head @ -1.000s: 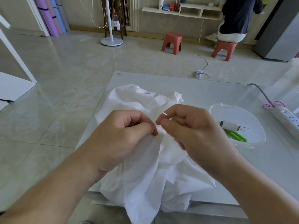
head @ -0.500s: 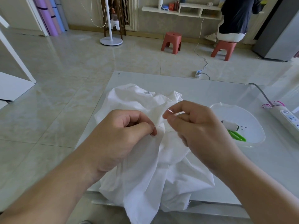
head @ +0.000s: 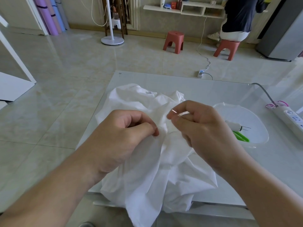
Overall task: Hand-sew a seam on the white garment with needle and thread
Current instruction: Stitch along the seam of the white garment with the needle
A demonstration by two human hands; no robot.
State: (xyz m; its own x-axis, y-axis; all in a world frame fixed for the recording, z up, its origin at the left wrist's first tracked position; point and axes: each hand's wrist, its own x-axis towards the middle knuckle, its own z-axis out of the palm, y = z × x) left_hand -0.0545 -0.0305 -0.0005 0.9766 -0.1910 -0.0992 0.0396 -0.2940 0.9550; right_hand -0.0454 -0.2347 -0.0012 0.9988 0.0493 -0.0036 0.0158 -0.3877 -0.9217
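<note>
The white garment (head: 147,174) lies crumpled on the glass table (head: 213,90) and hangs over its near edge. My left hand (head: 121,141) pinches a fold of the cloth between thumb and forefinger near the middle. My right hand (head: 201,128) is just to the right and a little higher, pinching a thin needle (head: 175,112) between thumb and forefinger. A fine thread (head: 159,127) runs from the cloth at my left fingertips; it is barely visible against the white fabric.
A clear plastic bowl (head: 255,118) at the right holds a white thread spool (head: 233,126) with needles and green scissors (head: 241,138). A white power strip (head: 290,120) lies at the far right. On the floor beyond stand red stools (head: 173,41), a fan stand, and a seated person (head: 237,17).
My right hand has lifted up and slightly right, away from my left fingertips, drawing the needle out of the cloth. My left hand has kept its pinch in place.
</note>
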